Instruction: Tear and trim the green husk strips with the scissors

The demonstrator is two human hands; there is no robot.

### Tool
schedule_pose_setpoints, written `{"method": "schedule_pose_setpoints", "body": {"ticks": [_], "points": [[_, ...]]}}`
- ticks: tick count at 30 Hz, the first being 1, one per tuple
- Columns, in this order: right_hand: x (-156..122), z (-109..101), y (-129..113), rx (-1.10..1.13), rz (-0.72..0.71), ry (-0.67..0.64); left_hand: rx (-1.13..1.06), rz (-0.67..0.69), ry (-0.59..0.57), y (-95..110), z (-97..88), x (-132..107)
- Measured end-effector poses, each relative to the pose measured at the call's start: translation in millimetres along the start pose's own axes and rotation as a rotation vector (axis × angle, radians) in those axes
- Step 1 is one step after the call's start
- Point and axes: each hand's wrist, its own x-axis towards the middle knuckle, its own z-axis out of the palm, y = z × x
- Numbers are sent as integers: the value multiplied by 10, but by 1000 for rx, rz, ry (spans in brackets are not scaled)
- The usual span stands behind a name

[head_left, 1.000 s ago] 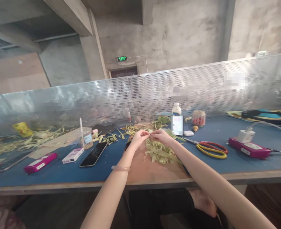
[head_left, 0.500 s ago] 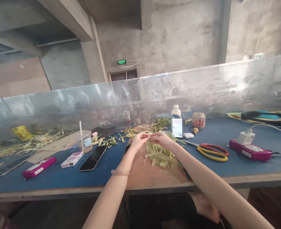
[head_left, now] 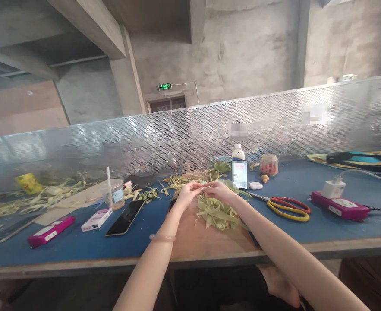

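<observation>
My left hand (head_left: 187,193) and my right hand (head_left: 218,190) meet fingertip to fingertip above a brown board (head_left: 206,235) on the blue table (head_left: 80,242). Both pinch a small pale strip between them, too small to name surely. Right under the hands lies a heap of pale green leaf strips (head_left: 216,212). A pale bangle (head_left: 162,237) rings my left wrist.
Red-and-yellow scissors (head_left: 285,204) lie right of the heap. A white bottle (head_left: 239,168) and a small jar (head_left: 269,164) stand behind. A dark phone (head_left: 125,211), a drink cup (head_left: 115,194), pink boxes (head_left: 51,225) sit left. A pink power strip (head_left: 341,205) is at right. A perforated metal screen (head_left: 274,121) backs the table.
The hands keep pinching at the same spot above the leaf heap. The view has tilted up slightly, so the table sits lower in the picture.
</observation>
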Motion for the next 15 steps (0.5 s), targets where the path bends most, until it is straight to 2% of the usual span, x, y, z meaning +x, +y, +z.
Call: {"method": "schedule_pose_setpoints", "body": {"ticks": [5,15], "points": [[-2,-4,-11,11,-16,6,22,-32,-5,14,2,0],[-2,-10,-8,-2,-11,-18,42,6,-18,-52,-25,15]]}}
